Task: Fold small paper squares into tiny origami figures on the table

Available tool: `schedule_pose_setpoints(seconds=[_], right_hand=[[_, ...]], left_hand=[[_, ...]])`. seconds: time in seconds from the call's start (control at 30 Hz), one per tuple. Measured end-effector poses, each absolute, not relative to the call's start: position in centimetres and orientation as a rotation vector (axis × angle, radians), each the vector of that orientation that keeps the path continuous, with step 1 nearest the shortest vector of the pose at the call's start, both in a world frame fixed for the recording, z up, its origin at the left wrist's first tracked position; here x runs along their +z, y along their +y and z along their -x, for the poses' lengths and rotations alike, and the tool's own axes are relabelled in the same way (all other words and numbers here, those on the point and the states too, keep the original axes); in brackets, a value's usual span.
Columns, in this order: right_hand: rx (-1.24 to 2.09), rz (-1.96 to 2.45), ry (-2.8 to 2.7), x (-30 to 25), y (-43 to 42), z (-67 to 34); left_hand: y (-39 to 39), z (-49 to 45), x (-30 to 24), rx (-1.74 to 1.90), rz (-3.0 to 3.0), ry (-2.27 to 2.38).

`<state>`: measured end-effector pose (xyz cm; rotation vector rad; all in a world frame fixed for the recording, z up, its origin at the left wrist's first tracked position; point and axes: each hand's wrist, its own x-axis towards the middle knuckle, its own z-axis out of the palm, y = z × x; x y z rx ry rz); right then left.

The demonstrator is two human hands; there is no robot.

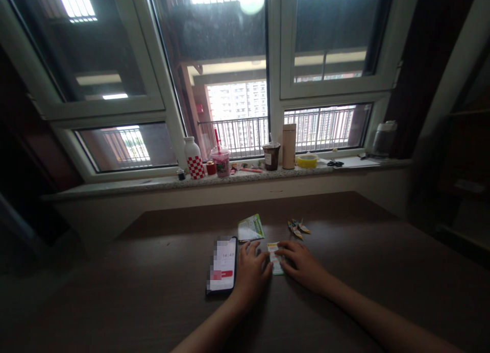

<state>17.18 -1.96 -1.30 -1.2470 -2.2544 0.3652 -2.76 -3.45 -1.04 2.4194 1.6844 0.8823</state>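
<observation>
A small folded strip of printed paper [274, 258] lies on the dark wooden table [153, 292] between my hands. My left hand [250, 272] rests flat beside it, fingers spread, fingertips touching the strip's left edge. My right hand [302, 265] presses on the strip's right side with its fingers lying on the paper. A phone [222, 265] with a lit screen lies just left of my left hand. A green and white paper sheet [250, 227] sits beyond the hands. Small folded colourful paper shapes [297, 228] lie to the right of that sheet.
A stone windowsill [229, 178] beyond the table holds a red-checked white bottle [193, 158], a pink drink cup [221, 161], a dark cup [271, 155], a tall beige flask [289, 146], a yellow tape roll [307, 160] and scissors [335, 163]. Large windows rise above.
</observation>
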Motion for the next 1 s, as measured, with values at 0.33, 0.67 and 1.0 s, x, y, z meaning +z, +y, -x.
schedule_pose_setpoints(seconds=[0.33,0.67,1.0], right_hand=[[0.359,1.22,-2.248,-1.19,-1.98,-17.24],[0.342,1.212,-2.282,-0.93,-2.07,-17.08],[0.346,1.231,-2.316,-0.39,-2.18,-16.97]], left_hand=[[-3.69,2.69,-0.57,0.867,-2.416,1.681],[-3.66,2.62,-0.5,0.828,-2.445,1.678],[-3.5,2.32,-0.73,0.596,-2.538,1.621]])
